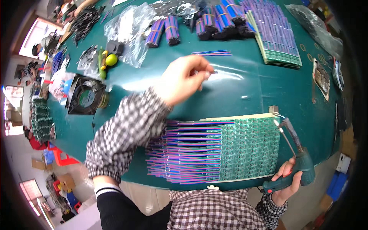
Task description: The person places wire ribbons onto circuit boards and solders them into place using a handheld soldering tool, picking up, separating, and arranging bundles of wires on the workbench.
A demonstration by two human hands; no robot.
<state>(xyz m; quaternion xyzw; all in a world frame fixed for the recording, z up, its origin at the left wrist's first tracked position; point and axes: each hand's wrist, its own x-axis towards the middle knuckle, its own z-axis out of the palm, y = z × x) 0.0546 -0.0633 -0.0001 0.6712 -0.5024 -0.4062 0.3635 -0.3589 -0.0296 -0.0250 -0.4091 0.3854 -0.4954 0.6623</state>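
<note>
My left hand [184,76] hovers over the green table mat, fingers pinched on a thin wire end; a small bunch of blue and pink wires [211,53] lies just beyond it. My right hand [285,180] grips a green soldering gun [297,161] at the table's near right edge, its tip pointing up toward the top right corner of a green circuit board panel [249,147]. Many blue and pink wires [184,153] stick out of the panel's left side in a dense row.
Bundles of wires [214,21] and a stack of circuit panels [278,38] lie at the far side. A black fan [85,95], a yellow-green ball [111,59] and clear plastic bags [130,27] sit at left. Other workbenches and a red stool [61,157] are farther left.
</note>
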